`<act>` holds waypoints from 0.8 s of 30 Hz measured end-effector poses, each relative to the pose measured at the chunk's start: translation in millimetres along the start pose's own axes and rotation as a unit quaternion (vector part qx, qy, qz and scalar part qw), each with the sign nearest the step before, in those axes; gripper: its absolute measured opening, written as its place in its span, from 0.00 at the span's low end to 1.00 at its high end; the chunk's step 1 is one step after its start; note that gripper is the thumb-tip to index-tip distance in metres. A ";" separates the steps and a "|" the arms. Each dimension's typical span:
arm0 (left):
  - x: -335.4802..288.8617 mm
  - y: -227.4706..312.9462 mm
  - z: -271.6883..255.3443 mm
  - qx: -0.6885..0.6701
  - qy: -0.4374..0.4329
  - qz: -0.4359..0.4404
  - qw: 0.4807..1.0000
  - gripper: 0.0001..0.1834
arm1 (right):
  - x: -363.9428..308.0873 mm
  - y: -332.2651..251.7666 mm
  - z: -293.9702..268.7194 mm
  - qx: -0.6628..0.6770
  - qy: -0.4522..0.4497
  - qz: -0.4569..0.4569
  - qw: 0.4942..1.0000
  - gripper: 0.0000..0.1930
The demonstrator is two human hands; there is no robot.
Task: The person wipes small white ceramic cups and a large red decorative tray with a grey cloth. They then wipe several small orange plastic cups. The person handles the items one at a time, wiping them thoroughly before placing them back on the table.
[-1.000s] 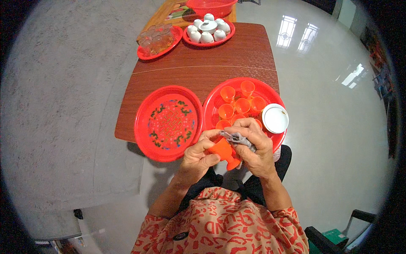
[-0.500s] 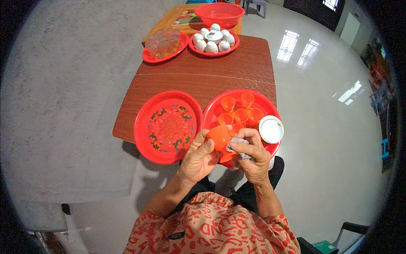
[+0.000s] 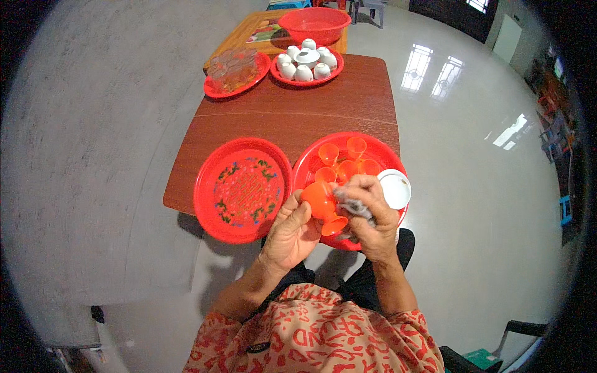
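Observation:
Between the thumb and fingers of my left hand (image 3: 291, 233) is an orange plastic goblet (image 3: 317, 200), tilted on its side. My right hand (image 3: 376, 217) grips a crumpled grey cloth (image 3: 356, 210) right beside the goblet. Under both hands lies a round red tray (image 3: 303, 165), where several more orange goblets (image 3: 328, 153) stand close together. Another flared orange piece (image 3: 334, 225) shows just below the held goblet; whether it belongs to a separate goblet I cannot tell. A white round dish (image 3: 394, 189) rests at the tray's right side, partly behind my right hand.
A red tray with a flower pattern (image 3: 245, 214) overhangs the front left of the brown table (image 3: 249, 127). Farther back, a red plate (image 3: 305, 84) bears white cups and a lidded bowl. Clear cups fill another red plate (image 3: 227, 93). A red basin (image 3: 314, 28) stands behind.
My right hand with the cloth has turned over and drawn slightly away from the goblet. My left hand keeps its hold. The whole view has shifted slightly.

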State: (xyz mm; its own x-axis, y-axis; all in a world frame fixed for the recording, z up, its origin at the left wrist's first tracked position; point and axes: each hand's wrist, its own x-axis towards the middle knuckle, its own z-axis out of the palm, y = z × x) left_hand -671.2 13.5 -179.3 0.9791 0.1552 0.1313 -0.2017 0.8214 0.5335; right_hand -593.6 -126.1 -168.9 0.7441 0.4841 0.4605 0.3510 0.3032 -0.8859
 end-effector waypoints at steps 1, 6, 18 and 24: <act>1.0 -1.3 -0.3 -0.007 0.003 0.001 1.000 0.19 | 1.2 4.2 2.3 -0.025 -0.022 -0.042 0.999 0.23; 3.9 -4.6 -2.6 -0.019 0.016 0.015 1.000 0.16 | -10.5 7.2 8.2 0.029 0.016 0.019 0.999 0.24; 4.8 -7.4 -7.7 -0.006 0.073 0.026 0.997 0.15 | -25.0 -1.3 7.2 -0.249 0.096 -0.151 0.952 0.29; 2.8 -12.2 1.2 0.029 0.062 0.068 0.995 0.12 | -22.6 5.7 15.9 -0.290 0.117 -0.137 0.940 0.25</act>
State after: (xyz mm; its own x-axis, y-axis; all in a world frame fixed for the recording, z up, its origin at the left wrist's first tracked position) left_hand -666.0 3.2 -184.4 0.9376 0.3320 0.1037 -0.3301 0.7552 0.5663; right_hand -617.5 -122.3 -183.4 0.6618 0.2391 0.7105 0.7476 -0.1405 -0.6491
